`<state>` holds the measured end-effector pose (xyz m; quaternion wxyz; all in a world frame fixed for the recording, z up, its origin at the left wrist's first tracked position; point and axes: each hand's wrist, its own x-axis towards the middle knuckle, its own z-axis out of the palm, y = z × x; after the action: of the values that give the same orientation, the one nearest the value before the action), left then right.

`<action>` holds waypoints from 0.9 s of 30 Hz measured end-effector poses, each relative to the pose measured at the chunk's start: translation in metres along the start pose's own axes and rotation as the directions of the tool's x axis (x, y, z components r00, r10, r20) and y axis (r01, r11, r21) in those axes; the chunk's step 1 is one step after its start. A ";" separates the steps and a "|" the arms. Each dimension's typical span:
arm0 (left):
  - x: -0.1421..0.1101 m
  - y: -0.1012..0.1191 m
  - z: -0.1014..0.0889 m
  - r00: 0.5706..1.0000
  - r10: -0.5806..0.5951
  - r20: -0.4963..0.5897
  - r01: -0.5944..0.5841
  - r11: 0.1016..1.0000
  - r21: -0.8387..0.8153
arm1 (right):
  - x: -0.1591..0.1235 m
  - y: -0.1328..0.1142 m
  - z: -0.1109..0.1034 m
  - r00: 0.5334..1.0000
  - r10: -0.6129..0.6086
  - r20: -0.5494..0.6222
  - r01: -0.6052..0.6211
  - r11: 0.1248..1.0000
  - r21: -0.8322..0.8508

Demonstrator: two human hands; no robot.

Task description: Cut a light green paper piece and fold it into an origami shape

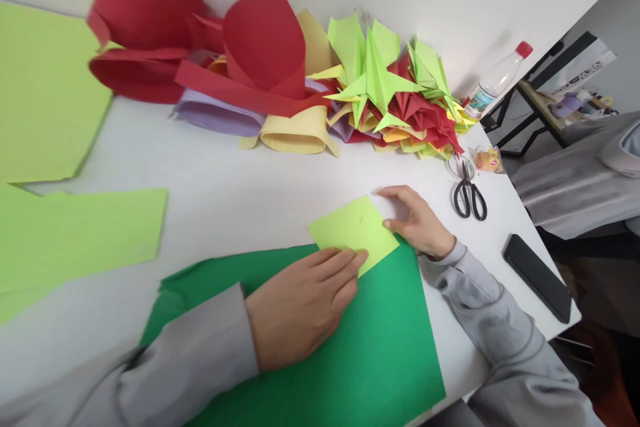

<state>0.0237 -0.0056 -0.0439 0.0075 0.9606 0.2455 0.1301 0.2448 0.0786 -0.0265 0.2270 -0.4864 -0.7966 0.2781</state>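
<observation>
A small yellow-green square of paper (356,227) lies turned cornerwise, partly over the top edge of a large dark green sheet (395,340). My left hand (310,300) rests flat on both, its fingertips over the square's lower edge and hiding part of it. Beside the square's right corner is my right hand (417,223), with thumb and index finger spread apart. Its thumb tip is at the paper's edge; whether it touches cannot be made out. A short dark mark shows on the square.
Black-handled scissors (469,197), a black phone (537,277) and a plastic bottle (497,80) are on the right. Folded paper stars (373,80) and red paper loops (265,40) line the wall. Light green sheets (90,230) lie left. A person in grey (590,167) is beyond the table.
</observation>
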 end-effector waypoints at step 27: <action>-0.010 0.006 0.002 0.954 0.161 -0.252 -0.139 0.985 0.102 | -0.001 0.005 0.000 1.000 0.012 0.009 -0.012 1.000 0.006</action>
<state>0.0181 -0.0152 -0.0477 -0.0745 0.9506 0.1757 0.2447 0.2484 0.0798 -0.0303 0.2233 -0.4890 -0.7939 0.2841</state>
